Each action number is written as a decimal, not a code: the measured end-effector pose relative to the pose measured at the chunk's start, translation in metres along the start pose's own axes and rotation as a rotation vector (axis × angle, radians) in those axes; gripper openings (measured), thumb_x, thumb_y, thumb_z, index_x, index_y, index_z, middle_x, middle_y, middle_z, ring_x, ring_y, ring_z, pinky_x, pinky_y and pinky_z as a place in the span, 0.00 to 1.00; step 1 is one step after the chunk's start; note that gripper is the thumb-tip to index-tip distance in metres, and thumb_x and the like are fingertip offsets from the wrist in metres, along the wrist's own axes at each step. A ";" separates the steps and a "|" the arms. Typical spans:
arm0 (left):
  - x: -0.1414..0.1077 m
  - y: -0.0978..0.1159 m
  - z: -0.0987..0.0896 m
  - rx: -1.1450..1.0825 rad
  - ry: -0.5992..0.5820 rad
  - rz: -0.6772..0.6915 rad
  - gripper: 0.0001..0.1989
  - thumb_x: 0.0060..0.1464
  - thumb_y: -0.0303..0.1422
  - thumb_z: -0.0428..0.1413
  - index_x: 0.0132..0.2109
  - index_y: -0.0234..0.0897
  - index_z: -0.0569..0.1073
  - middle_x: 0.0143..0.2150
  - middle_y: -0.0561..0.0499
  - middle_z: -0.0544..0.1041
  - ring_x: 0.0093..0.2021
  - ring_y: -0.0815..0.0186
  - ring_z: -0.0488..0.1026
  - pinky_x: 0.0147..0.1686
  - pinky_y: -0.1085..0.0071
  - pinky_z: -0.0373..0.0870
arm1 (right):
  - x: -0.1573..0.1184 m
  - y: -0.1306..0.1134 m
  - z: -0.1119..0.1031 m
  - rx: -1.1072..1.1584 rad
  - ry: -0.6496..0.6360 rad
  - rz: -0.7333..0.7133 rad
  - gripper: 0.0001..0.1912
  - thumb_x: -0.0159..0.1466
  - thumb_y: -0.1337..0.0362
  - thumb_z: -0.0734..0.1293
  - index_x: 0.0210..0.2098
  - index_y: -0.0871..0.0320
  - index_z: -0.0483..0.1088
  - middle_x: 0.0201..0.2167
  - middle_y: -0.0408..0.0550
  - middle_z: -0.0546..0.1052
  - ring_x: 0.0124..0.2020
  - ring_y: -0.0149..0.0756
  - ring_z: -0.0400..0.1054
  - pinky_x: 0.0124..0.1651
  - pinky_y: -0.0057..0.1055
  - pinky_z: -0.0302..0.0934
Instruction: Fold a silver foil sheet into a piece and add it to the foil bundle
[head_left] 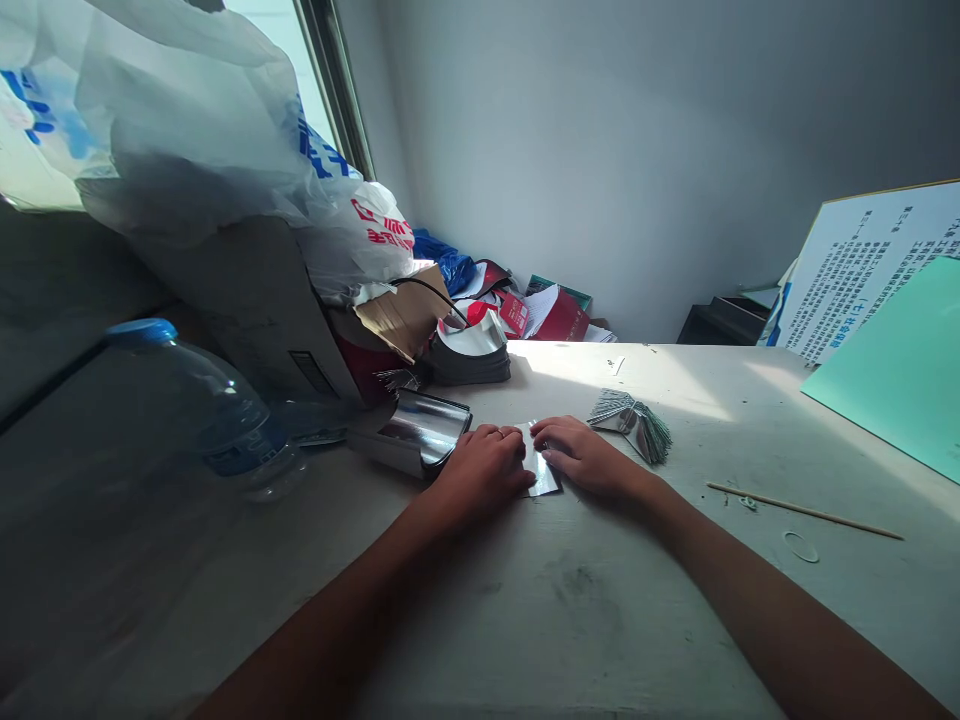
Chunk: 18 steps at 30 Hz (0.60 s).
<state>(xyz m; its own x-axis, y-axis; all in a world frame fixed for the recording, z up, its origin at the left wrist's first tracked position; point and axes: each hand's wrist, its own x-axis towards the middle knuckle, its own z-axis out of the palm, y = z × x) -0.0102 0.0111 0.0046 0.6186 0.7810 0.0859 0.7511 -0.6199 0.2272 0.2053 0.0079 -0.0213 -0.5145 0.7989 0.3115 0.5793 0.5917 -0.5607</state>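
A small shiny silver sheet (543,478) lies flat on the white table between my hands. My left hand (489,462) rests on its left side, fingers bent and pressed together against it. From the right, my right hand (581,452) has curled fingers at the sheet's upper right edge; its fingertips are partly hidden. Just left of my left hand is a curved stack of reflective silver sheets (427,425). Beyond my right hand sits a fanned bundle of thin silver pieces (646,432).
A clear plastic bottle (240,430) with a blue cap leans at the left. Behind it stand a box (247,310) and white plastic bags (202,120). A curved dark stack (471,358) lies farther back. On the right are a thin wooden stick (810,511), a rubber band (801,547) and a green sheet (900,370).
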 end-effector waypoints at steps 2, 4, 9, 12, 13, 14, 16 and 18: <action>0.000 0.000 0.000 0.000 -0.005 -0.002 0.12 0.58 0.41 0.60 0.46 0.41 0.74 0.55 0.49 0.76 0.58 0.52 0.69 0.57 0.57 0.66 | 0.001 0.000 0.000 0.020 0.042 0.003 0.10 0.68 0.69 0.63 0.46 0.58 0.74 0.52 0.53 0.75 0.54 0.42 0.67 0.60 0.40 0.60; 0.000 -0.001 0.000 0.003 -0.008 -0.005 0.13 0.58 0.41 0.60 0.46 0.41 0.74 0.55 0.49 0.76 0.58 0.52 0.68 0.57 0.57 0.65 | 0.002 0.001 0.001 0.027 0.073 0.007 0.09 0.67 0.72 0.63 0.42 0.58 0.74 0.49 0.53 0.76 0.50 0.41 0.69 0.57 0.39 0.62; 0.000 0.000 0.000 0.018 -0.019 -0.003 0.13 0.59 0.42 0.59 0.47 0.41 0.73 0.56 0.49 0.75 0.58 0.52 0.68 0.56 0.57 0.66 | 0.001 0.004 0.002 0.026 0.114 0.005 0.08 0.64 0.74 0.64 0.38 0.58 0.73 0.44 0.51 0.76 0.46 0.41 0.69 0.54 0.39 0.62; -0.001 0.002 -0.002 0.030 -0.027 -0.011 0.13 0.59 0.42 0.59 0.47 0.41 0.73 0.56 0.49 0.75 0.58 0.52 0.69 0.55 0.57 0.66 | 0.001 0.006 0.003 0.025 0.112 0.005 0.07 0.64 0.73 0.65 0.38 0.58 0.73 0.44 0.50 0.76 0.46 0.40 0.68 0.54 0.39 0.62; -0.001 0.003 -0.003 0.033 -0.032 -0.017 0.13 0.59 0.41 0.59 0.47 0.41 0.73 0.56 0.49 0.75 0.58 0.52 0.68 0.55 0.57 0.66 | 0.001 0.007 0.003 0.026 0.113 0.006 0.07 0.64 0.73 0.66 0.38 0.58 0.73 0.44 0.50 0.76 0.46 0.40 0.68 0.54 0.38 0.62; -0.001 0.004 -0.003 0.036 -0.037 -0.019 0.13 0.59 0.41 0.59 0.47 0.41 0.73 0.56 0.48 0.75 0.58 0.52 0.68 0.56 0.57 0.66 | 0.001 0.007 0.003 0.025 0.111 0.007 0.06 0.64 0.73 0.66 0.38 0.58 0.73 0.44 0.50 0.75 0.46 0.40 0.68 0.54 0.38 0.62; -0.001 0.005 -0.005 0.044 -0.042 -0.018 0.12 0.59 0.41 0.59 0.47 0.41 0.73 0.56 0.48 0.75 0.58 0.52 0.68 0.56 0.57 0.66 | 0.001 0.007 0.004 0.010 0.104 0.011 0.05 0.63 0.72 0.67 0.37 0.57 0.73 0.44 0.50 0.75 0.47 0.41 0.68 0.54 0.39 0.61; -0.001 0.006 -0.005 0.057 -0.039 -0.015 0.12 0.59 0.41 0.58 0.46 0.40 0.72 0.56 0.48 0.75 0.58 0.51 0.68 0.56 0.57 0.66 | 0.002 0.008 0.006 -0.016 0.093 0.016 0.06 0.62 0.73 0.67 0.37 0.57 0.73 0.44 0.50 0.75 0.47 0.42 0.67 0.54 0.40 0.61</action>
<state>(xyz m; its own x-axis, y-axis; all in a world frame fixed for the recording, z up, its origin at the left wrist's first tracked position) -0.0073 0.0064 0.0105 0.6146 0.7876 0.0448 0.7718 -0.6121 0.1726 0.2058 0.0134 -0.0297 -0.4447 0.8144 0.3728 0.5976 0.5798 -0.5538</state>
